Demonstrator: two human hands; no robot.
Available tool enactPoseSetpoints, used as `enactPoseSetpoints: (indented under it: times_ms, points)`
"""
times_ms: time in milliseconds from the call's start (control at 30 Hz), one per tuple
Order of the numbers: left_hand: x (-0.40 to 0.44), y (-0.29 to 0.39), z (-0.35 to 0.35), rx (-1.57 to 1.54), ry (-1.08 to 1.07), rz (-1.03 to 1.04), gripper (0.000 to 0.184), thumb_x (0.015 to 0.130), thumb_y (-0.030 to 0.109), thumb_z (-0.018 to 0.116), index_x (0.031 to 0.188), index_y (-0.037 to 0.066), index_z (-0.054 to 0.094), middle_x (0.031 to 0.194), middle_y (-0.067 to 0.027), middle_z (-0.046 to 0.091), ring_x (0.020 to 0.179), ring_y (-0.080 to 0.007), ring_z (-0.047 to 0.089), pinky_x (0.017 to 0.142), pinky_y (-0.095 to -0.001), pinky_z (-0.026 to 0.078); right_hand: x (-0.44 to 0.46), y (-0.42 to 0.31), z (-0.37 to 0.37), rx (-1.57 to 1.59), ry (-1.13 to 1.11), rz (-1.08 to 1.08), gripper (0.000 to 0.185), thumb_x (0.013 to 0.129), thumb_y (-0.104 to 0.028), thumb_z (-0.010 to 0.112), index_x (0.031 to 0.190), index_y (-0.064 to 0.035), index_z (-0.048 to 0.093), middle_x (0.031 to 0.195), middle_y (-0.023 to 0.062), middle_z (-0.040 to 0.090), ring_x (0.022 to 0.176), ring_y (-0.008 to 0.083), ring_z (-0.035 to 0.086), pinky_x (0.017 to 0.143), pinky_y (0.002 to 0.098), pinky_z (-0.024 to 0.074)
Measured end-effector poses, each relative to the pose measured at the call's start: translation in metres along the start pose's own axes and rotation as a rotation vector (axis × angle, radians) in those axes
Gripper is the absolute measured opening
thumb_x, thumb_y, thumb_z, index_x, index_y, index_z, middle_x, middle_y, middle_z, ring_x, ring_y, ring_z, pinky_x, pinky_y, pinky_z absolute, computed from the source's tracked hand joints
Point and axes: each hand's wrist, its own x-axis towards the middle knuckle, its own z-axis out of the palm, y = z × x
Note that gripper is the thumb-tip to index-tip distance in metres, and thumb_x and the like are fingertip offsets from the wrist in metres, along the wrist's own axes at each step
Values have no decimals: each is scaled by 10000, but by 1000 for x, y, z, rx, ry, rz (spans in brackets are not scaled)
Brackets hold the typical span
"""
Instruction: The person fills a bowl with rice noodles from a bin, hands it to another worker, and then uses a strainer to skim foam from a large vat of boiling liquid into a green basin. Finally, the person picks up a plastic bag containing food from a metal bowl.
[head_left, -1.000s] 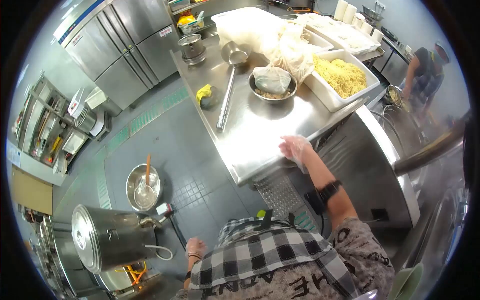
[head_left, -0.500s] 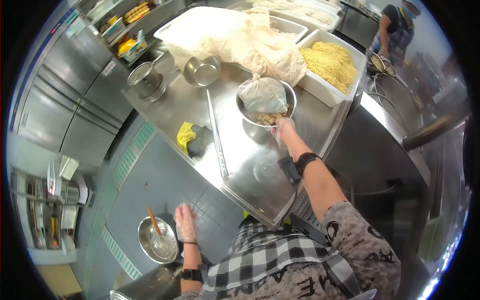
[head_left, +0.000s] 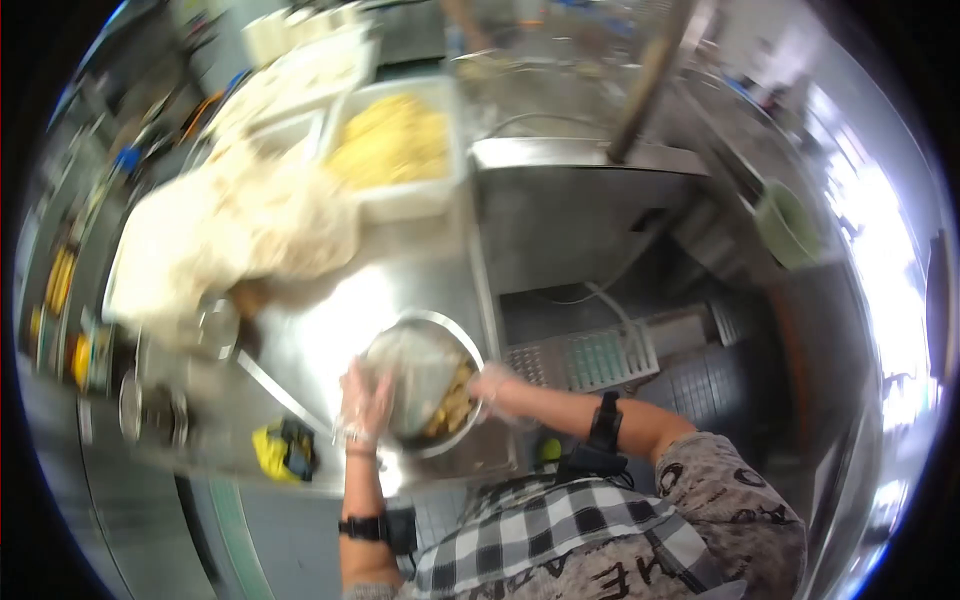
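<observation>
A round metal bowl (head_left: 459, 325) stands near the front edge of the steel table, close to my body. Inside lie a pale, cloudy plastic bag (head_left: 408, 365) and brownish food chunks (head_left: 452, 408) along the right side. My right hand (head_left: 492, 390), in a clear glove, grips the bowl's right rim. At the left rim is my gloved left hand (head_left: 367, 402), its fingers stretched out and apart beside the bag. Blur hides whether those fingers touch the bag or only the rim.
A white bin of yellow noodles (head_left: 395, 145) stands at the back, beside a large cream cloth (head_left: 235, 225). On the table's left lie a long metal rod (head_left: 285, 395) and a yellow-and-black item (head_left: 284, 450). A metal pot (head_left: 155, 410) stands farther left.
The bowl has come nearer my body, with my right hand still at its rim. My left hand has risen from beside the floor pan to the bowl. The view has turned right.
</observation>
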Motion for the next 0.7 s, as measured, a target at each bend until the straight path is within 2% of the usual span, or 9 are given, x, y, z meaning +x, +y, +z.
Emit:
enactPoseSetpoints:
  times_ms: [67, 133, 200, 233, 300, 367, 433, 567, 700]
  points:
    - [1, 80, -4, -47, -94, -4, 415, 731, 275, 604, 1039, 40, 454, 856, -230, 530, 806, -395, 493, 689, -450, 412, -38, 5, -43, -23, 56, 63, 208, 706, -118, 536, 807, 56, 585, 636, 142, 586, 552, 211, 595, 479, 323, 493]
    - [0, 99, 4, -38, -215, -51, 427, 725, 255, 605, 1060, 38, 454, 857, -233, 531, 808, -382, 497, 713, -442, 404, -75, 5, -64, 6, 123, 104, 199, 720, -118, 530, 817, 47, 584, 648, 145, 587, 552, 213, 593, 494, 323, 495]
    - [-1, 120, 12, 12, -151, 261, 420, 719, 251, 618, 1039, 9, 496, 876, -224, 545, 822, -353, 513, 734, -418, 412, -116, 12, -90, -27, 105, -35, 184, 720, -117, 537, 812, 35, 586, 642, 136, 584, 558, 213, 593, 506, 322, 488]
    - [-2, 136, 11, -118, -264, 102, 409, 724, 260, 618, 1020, 0, 508, 885, -220, 555, 821, -339, 529, 724, -403, 423, -123, 24, -105, 0, 139, -42, 184, 720, -117, 537, 812, 35, 586, 642, 136, 584, 558, 213, 593, 506, 322, 488]
    - [-2, 187, -16, -247, -386, -33, 400, 730, 269, 617, 1001, -9, 521, 894, -216, 564, 819, -324, 544, 714, -388, 433, -140, 43, -120, -895, 49, -456, 182, 718, -133, 551, 817, 15, 588, 675, 151, 582, 609, 233, 596, 553, 321, 480]
    - [-5, 214, -7, -316, -393, 139, 350, 722, 290, 608, 912, 3, 542, 628, -129, 584, 588, -292, 571, 554, -376, 450, -158, 65, -147, -679, 104, -304, 163, 709, -130, 556, 807, -6, 596, 729, 158, 579, 685, 243, 585, 602, 326, 471]
    - [-9, 249, 7, -181, -426, 234, 350, 717, 297, 611, 891, 0, 545, 646, -132, 581, 613, -281, 572, 569, -371, 447, -183, 90, -179, -262, 156, -14, 129, 692, -124, 566, 786, -49, 612, 838, 173, 573, 838, 263, 561, 700, 337, 453]
    - [-17, 333, 58, 75, -564, 624, 388, 698, 336, 618, 861, -8, 545, 687, -144, 566, 695, -259, 571, 614, -349, 442, -250, 135, -253, -988, 220, -342, 193, 673, -150, 566, 844, -82, 625, 916, 172, 549, 852, 322, 542, 748, 357, 442]
    - [-37, 418, 136, -89, -721, 430, 379, 689, 332, 622, 821, -15, 545, 693, -149, 549, 693, -261, 548, 624, -348, 436, -293, 209, -302, -656, 474, -114, 243, 676, -175, 570, 892, -78, 625, 908, 183, 546, 903, 324, 534, 773, 362, 438]
